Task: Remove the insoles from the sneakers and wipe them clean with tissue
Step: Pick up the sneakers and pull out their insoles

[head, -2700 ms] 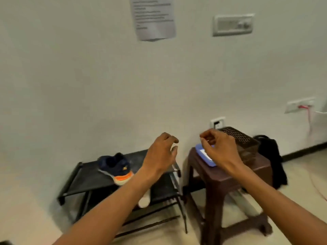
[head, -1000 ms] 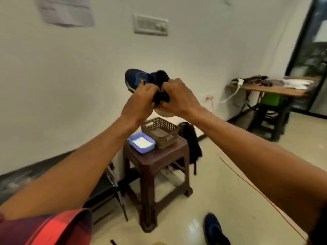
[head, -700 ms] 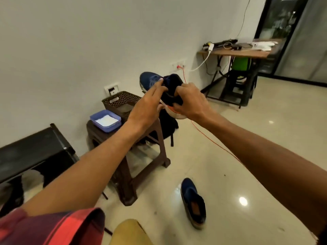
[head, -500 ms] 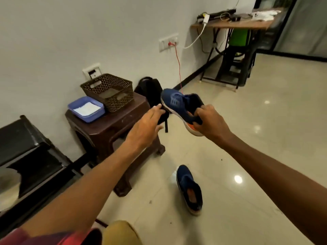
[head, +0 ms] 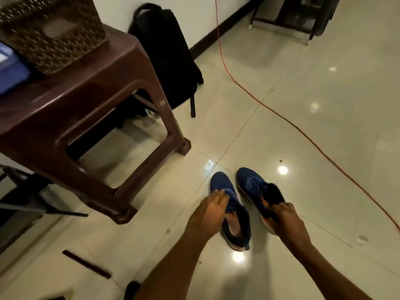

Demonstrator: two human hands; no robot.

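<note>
Two blue sneakers with orange-and-white soles stand side by side on the tiled floor. My left hand [head: 210,213] lies over the laced top of the left sneaker [head: 220,182]; whether its fingers grip is unclear. The orange-pink insole [head: 234,225] shows inside this shoe's opening. My right hand [head: 283,219] is closed on the heel collar of the right sneaker [head: 251,184], whose heel is tilted slightly off the floor. Its insole is hidden. A blue tray [head: 10,74] with something white in it, cut off by the frame edge, sits on the stool.
A brown plastic stool [head: 86,94] stands left of the shoes with a woven basket [head: 54,33] on top. A black backpack [head: 166,61] leans on the wall behind it. A red cable [head: 281,118] crosses the floor on the right. A dark rack [head: 21,202] is at far left.
My right hand has carried the sneaker from the air down to the floor beside the other one. My left hand has dropped onto the left sneaker. The view has tilted down.
</note>
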